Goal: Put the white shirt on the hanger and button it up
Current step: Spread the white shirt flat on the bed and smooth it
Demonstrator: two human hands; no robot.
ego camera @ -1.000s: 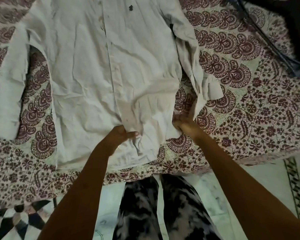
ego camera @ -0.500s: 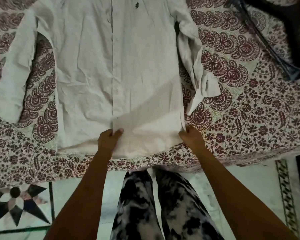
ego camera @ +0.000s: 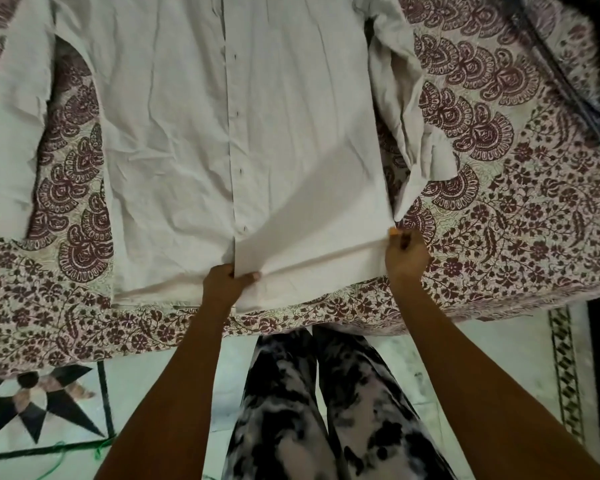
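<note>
The white shirt [ego camera: 194, 133] lies flat, front side up, on a patterned bedspread, its button placket running down the middle with dark buttons. My left hand [ego camera: 226, 282] pinches the lower end of the placket near the hem. My right hand [ego camera: 404, 254] grips the right bottom corner of the shirt's front panel, which is stretched taut between both hands. One sleeve [ego camera: 406, 109] lies folded along the right side, the other [ego camera: 11, 126] spreads to the left. The collar is out of view and no hanger can be made out.
The bedspread [ego camera: 516, 237] with maroon floral print covers the bed, whose edge runs just in front of my legs [ego camera: 326, 410]. A dark garment [ego camera: 568, 71] lies at the far right corner. Tiled floor [ego camera: 49, 420] with a star motif shows below.
The crumpled hem has been pulled smooth and taut. My hands moved apart along the hem, the right one out to the shirt's right corner, and the view shifted closer to the shirt.
</note>
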